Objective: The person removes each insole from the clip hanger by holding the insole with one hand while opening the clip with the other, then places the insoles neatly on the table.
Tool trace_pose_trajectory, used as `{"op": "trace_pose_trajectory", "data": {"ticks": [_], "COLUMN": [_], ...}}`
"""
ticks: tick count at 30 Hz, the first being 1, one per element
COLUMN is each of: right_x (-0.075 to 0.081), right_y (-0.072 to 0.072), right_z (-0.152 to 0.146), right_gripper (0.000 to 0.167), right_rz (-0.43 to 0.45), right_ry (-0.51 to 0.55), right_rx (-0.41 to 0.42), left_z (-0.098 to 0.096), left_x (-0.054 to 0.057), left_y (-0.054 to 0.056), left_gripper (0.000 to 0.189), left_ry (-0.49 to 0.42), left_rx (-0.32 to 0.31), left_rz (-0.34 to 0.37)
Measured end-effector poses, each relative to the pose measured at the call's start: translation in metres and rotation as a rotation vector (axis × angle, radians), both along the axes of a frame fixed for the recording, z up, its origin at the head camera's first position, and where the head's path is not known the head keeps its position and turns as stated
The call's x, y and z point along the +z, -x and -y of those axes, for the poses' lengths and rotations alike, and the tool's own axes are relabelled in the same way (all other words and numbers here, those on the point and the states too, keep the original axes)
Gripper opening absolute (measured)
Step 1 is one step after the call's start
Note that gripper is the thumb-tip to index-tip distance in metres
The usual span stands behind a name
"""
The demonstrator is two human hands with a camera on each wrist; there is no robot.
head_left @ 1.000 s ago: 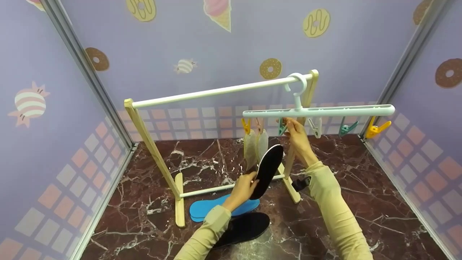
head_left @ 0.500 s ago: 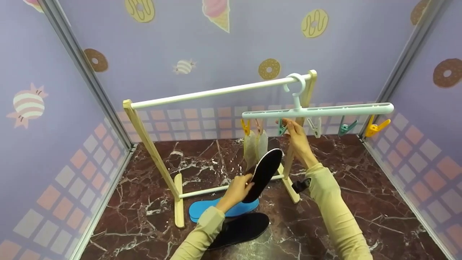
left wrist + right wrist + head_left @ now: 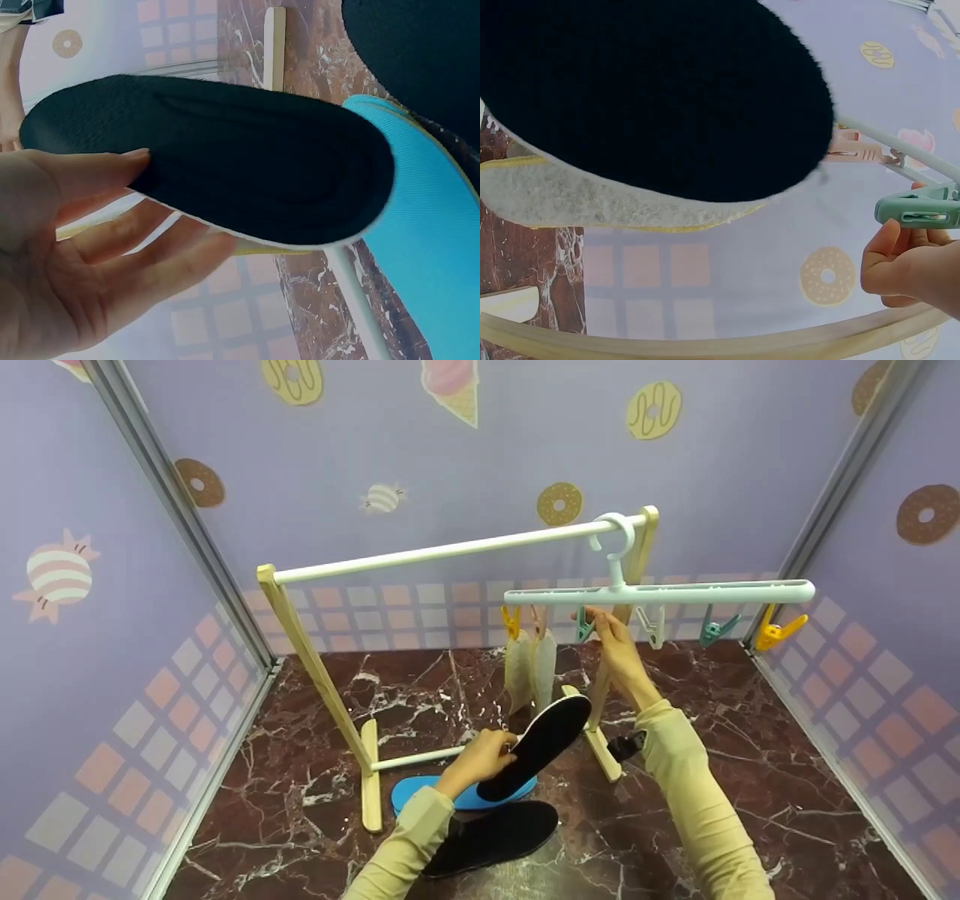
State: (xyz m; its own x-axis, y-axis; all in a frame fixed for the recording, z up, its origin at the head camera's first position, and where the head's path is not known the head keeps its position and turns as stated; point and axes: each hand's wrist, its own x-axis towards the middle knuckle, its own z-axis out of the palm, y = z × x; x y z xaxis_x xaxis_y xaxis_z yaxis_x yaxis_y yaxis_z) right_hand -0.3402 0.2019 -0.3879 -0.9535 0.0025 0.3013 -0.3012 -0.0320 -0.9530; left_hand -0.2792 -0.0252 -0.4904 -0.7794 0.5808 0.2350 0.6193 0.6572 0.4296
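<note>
My left hand (image 3: 480, 761) pinches a black insole (image 3: 540, 750) by its edge, thumb on the dark face and fingers behind. The insole slants upward to the right in front of the rack; its pale rim shows in the left wrist view. My right hand (image 3: 622, 652) pinches a green clothespin (image 3: 919, 208) that hangs from the pale hanger (image 3: 675, 594). Left of it, a yellow clothespin (image 3: 511, 622) and a pink clothespin (image 3: 538, 621) each hold a fuzzy light insole, the nearer one white with a yellow edge (image 3: 615, 199).
The hanger hooks on the white top bar (image 3: 450, 551) of a wooden rack (image 3: 319, 671). More clothespins hang at right: white (image 3: 652, 626), green (image 3: 718, 628), yellow (image 3: 778, 631). Blue insoles (image 3: 412, 791) and another black insole (image 3: 502, 834) lie on the marbled surface (image 3: 270, 810).
My left hand has moved down and to the left, lowering the black insole and tilting it flatter. The right hand has stayed at the green clothespin.
</note>
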Motion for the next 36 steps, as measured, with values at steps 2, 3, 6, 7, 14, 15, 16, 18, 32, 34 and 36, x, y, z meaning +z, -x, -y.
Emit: {"op": "trace_pose_trajectory", "data": {"ticks": [2,3,6,7,14,15,16,18,32,34,36], "right_x": [-0.001,-0.001,-0.001,-0.001,-0.002,-0.003,-0.003,-0.004,-0.006,-0.006,-0.007], "right_y": [0.001,0.001,0.001,0.0,0.0,0.0,0.0,0.0,-0.004,-0.004,-0.004], "right_z": [0.0,0.0,0.0,0.0,-0.002,-0.002,-0.002,-0.002,-0.002,-0.002,-0.003], "right_gripper": [0.041,0.04,0.041,0.041,0.049,0.05,0.051,0.052,0.047,0.047,0.047], "right_rz": [0.0,0.001,0.003,0.003,0.023,0.029,0.028,0.031,0.05,0.052,0.06], "right_ry": [-0.002,-0.004,-0.005,-0.001,-0.032,-0.03,-0.035,-0.039,-0.023,-0.026,-0.026], "right_rx": [-0.002,-0.001,0.008,0.012,0.016,0.014,0.017,0.019,0.018,0.017,0.02], "left_z": [0.001,0.002,0.004,0.005,0.012,0.013,0.014,0.015,0.037,0.039,0.041], "left_x": [0.001,0.001,0.001,0.001,-0.002,-0.002,-0.002,-0.002,-0.015,-0.016,-0.017], "left_y": [0.0,0.0,0.001,0.001,0.002,0.002,0.002,0.001,0.0,0.0,-0.001], "left_gripper": [0.005,0.004,0.005,0.006,0.018,0.02,0.022,0.022,0.008,0.007,0.006], "left_ry": [0.028,0.041,0.074,0.082,0.104,0.104,0.108,0.125,0.166,0.18,0.189], "left_rx": [-0.013,-0.018,-0.029,-0.029,-0.024,-0.018,-0.013,0.003,-0.027,-0.024,-0.022], "left_rz": [0.022,0.028,0.038,0.045,0.084,0.088,0.086,0.076,0.155,0.148,0.156]}}
